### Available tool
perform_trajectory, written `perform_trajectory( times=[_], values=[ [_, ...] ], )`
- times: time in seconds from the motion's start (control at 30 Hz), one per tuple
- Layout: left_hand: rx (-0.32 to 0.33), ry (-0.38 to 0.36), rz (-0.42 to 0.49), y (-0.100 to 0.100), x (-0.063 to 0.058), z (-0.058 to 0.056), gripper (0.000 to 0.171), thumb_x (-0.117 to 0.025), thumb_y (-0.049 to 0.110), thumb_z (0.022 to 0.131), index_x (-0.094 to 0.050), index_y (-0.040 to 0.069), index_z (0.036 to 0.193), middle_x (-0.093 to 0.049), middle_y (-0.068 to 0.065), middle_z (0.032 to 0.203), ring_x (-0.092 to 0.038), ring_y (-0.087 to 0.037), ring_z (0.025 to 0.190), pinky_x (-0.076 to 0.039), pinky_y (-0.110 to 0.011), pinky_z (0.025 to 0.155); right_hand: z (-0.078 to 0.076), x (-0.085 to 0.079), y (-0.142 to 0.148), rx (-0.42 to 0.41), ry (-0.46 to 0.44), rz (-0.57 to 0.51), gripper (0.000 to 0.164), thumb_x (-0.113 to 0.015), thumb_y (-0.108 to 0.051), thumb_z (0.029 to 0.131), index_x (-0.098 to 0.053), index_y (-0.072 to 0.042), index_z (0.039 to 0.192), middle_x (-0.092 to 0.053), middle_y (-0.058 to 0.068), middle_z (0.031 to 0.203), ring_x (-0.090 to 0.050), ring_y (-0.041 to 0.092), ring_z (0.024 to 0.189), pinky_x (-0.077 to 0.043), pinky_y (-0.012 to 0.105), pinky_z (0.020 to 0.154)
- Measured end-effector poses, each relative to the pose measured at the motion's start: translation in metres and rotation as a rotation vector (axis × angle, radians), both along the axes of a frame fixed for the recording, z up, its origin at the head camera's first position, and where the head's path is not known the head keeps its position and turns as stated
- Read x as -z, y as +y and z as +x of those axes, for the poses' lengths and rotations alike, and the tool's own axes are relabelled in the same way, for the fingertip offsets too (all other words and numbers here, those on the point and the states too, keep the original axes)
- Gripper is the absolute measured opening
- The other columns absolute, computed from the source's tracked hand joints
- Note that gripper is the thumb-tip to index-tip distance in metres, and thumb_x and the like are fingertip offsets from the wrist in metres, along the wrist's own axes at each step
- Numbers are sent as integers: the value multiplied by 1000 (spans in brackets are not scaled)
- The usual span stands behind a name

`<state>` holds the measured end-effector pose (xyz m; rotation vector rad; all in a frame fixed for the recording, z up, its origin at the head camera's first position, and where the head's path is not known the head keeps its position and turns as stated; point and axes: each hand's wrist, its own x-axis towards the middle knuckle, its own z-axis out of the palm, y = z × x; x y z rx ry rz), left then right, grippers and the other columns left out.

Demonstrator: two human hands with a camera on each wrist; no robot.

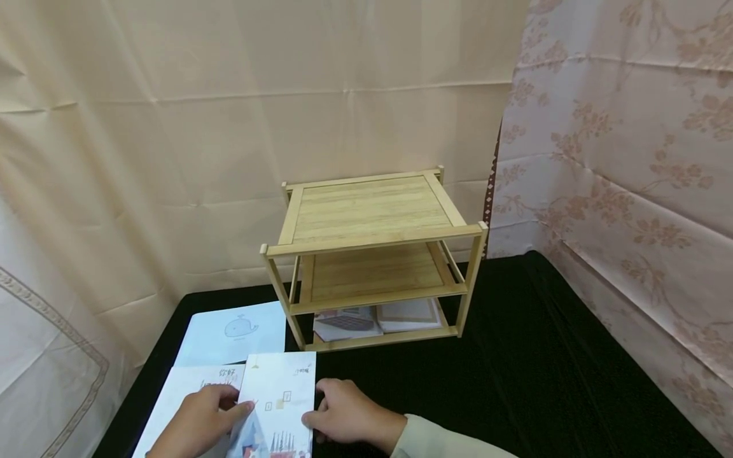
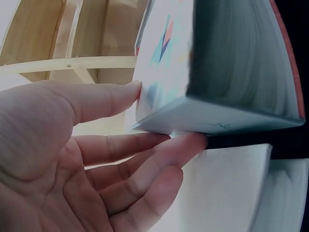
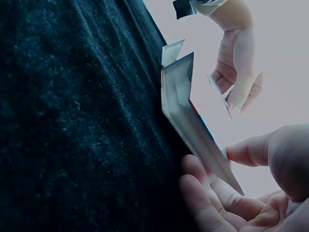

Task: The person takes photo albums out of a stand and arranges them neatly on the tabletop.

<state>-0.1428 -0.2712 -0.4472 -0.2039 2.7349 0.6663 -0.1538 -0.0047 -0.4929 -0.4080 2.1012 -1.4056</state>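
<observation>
A white book with small drawings on its cover is held between both hands. My left hand pinches its left edge, thumb on the cover and fingers below, as the left wrist view shows along with the page block. On the opposite edge, my right hand grips with thumb over the cover and fingers beneath. The right wrist view shows the book's page edges between those fingers. Another white book lies under the left hand, and behind it is a pale blue book with a whale drawing.
A three-tier wooden rack stands behind the hands. On its lowest tier lie a printed book and a white book with a tan frame. Black cloth covers the table, with a beige curtain behind.
</observation>
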Motion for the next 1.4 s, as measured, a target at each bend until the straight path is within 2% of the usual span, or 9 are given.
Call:
perform_trajectory(
  times=[0.13, 0.33, 0.47, 0.73, 0.87, 1.13, 1.3, 1.4],
  values=[
    [-12, -5, -5, -2, 2, 1, 66, -83, 50, 83, -72, -5, 117, -74, -8, 100, -62, -19, 82, -60, -48, 84, -2, 2, -3, -8, -2, 21, 26, -76, -22, 93, -66, -11, 114, -70, 4, 70, -67, 20, 60, -54, 30, 55],
    [-30, -5, -10, -1, 4, 0, 65, -84, 49, 83, -72, -5, 117, -74, -8, 100, -63, -18, 81, -60, -45, 82, -3, 1, -5, -5, 30, 61, 28, -76, -23, 93, -70, -7, 116, -70, 3, 65, -67, 18, 58, -54, 28, 58],
    [-34, -1, -10, -1, 6, -1, 64, -84, 50, 82, -73, -4, 116, -73, -6, 98, -63, -17, 80, -60, -44, 81, -2, 1, -5, 8, 66, 81, 27, -78, -23, 92, -72, -7, 113, -69, 3, 61, -66, 18, 55, -51, 26, 54],
    [-46, -8, -13, 1, 7, -1, 62, -84, 49, 83, -74, -4, 114, -74, -7, 97, -64, -18, 80, -60, -46, 83, -2, 1, -6, 25, 84, 83, 13, -78, -22, 91, -75, -12, 99, -68, 2, 58, -64, 17, 52, -42, 24, 47],
    [-45, -7, -25, 2, 6, -2, 59, -83, 47, 84, -75, -4, 113, -74, -7, 96, -64, -18, 79, -60, -46, 83, -1, 2, -6, 26, 96, 81, 17, -78, -22, 91, -75, -10, 102, -67, 2, 58, -64, 17, 51, -42, 24, 46],
    [-45, -13, -44, 5, 5, -4, 56, -84, 45, 84, -74, -4, 110, -74, -7, 93, -64, -17, 77, -61, -49, 83, -3, 4, -6, 29, 81, 77, 32, -78, -22, 91, -72, -4, 117, -68, 2, 60, -65, 18, 52, -53, 26, 55],
    [-48, -8, -53, 7, 7, -6, 53, -85, 43, 83, -74, -3, 108, -73, -6, 91, -63, -17, 76, -59, -44, 79, -3, 5, -6, 37, 83, 48, 31, -79, -19, 90, -72, -4, 116, -68, 2, 59, -65, 17, 52, -51, 26, 52],
    [-44, 5, -68, 8, 5, -7, 53, -86, 42, 82, -74, -3, 108, -72, -6, 90, -63, -17, 76, -60, -48, 80, -4, 5, -4, 34, 70, 45, 35, -79, -18, 90, -71, -2, 121, -69, 2, 60, -66, 17, 53, -53, 27, 51]
  ],
)
